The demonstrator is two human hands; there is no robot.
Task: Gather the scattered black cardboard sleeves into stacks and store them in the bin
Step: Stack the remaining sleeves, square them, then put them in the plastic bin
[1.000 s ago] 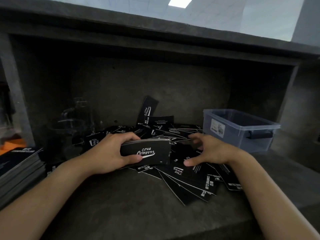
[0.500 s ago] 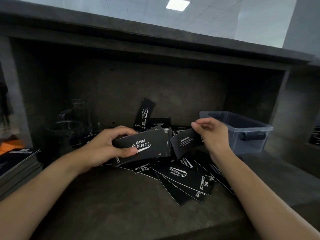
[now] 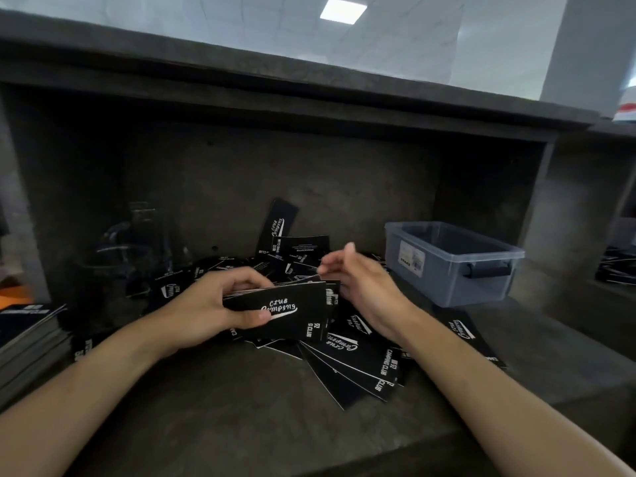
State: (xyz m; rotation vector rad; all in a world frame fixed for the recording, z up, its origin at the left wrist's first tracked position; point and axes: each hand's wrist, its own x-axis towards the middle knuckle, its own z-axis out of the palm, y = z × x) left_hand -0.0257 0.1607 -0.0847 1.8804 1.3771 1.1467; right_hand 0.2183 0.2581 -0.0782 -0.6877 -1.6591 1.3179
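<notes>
Black cardboard sleeves, stacked (image 3: pixel 275 313), pinched in your left hand (image 3: pixel 210 306); right hand (image 3: pixel 358 280) spread, empty, beside stack. Loose sleeves (image 3: pixel 358 359) fanned below. Clear plastic bin (image 3: pixel 451 261) right. Risk: loose grip lets slick stack splay, slide apart.

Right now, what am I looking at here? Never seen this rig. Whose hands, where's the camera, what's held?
No machine: a person's two bare hands, filmed by one wide-angle camera on their head, looking forward and down. The left hand grips a stack of black sleeves printed "Club Camping". The right hand hovers open beside it, holding nothing. Loose sleeves lie scattered on the dark shelf. A clear plastic bin stands to the right, apparently with no sleeves in it.
</notes>
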